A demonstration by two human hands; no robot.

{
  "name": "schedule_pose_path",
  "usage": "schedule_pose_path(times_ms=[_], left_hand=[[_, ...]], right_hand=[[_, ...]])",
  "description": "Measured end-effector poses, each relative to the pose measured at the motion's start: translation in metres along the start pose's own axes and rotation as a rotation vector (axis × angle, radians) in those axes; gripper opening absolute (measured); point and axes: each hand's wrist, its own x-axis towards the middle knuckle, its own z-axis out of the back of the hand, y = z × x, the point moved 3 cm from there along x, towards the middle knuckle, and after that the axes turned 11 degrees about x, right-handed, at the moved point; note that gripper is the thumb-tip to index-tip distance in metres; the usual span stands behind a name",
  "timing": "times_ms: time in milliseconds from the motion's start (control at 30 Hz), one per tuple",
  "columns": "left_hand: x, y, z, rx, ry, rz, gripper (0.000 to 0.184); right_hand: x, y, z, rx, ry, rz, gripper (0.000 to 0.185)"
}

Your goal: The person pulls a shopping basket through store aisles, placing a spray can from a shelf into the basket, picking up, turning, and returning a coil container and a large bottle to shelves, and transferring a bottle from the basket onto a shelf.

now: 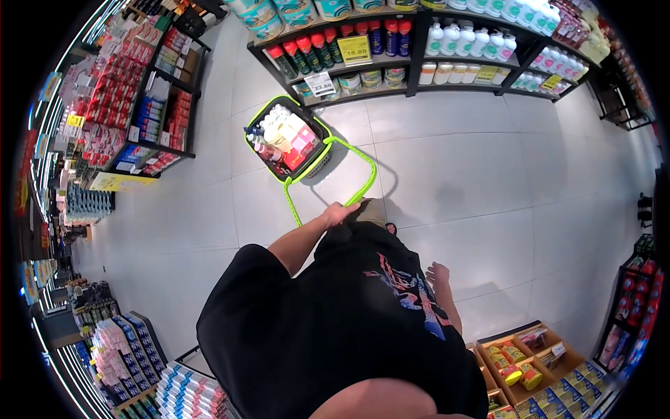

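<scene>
Basket [319,166], just one: left hand [340,213] grips its one handle [374,170], right hand [438,273] half open.

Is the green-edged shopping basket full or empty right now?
Nearly full: bottles and packs crowd the basket up near its rim, hiding its bottom. How deep they go, I cannot tell.

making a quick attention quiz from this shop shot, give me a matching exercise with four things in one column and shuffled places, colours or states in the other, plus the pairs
Things:
1. left hand
2. right hand
3. basket
4. shirt

Descriptions:
A. black, with a coloured print
B. beside the body, holding nothing
C. filled with goods
D. on the green handle

Pairs: 1-D, 2-B, 3-C, 4-A
</scene>
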Motion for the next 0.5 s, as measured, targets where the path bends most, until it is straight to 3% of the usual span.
schedule_pose_path(times_ms=[67, 200, 367, 500], left_hand=[[0.038, -0.001, -0.024, -0.073, 0.068, -0.073, 0.094], [0.043, -0.066, -0.036, 0.120, 0.011, -0.091, 0.095], [0.079, -0.135, -0.068, 0.016, -0.020, -0.111, 0.078], [0.078, -0.205, -0.094, -0.214, -0.008, -0.127, 0.060]], right_hand=[[0.004, 0.015, -0.001, 0.028, -0.009, 0.013, 0.032], [0.010, 0.046, -0.015, 0.146, 0.074, 0.094, 0.035], [0.021, 0.081, -0.020, 0.097, 0.156, 0.164, 0.037], [0.042, 0.091, 0.056, 0.107, 0.289, 0.412, 0.032]])
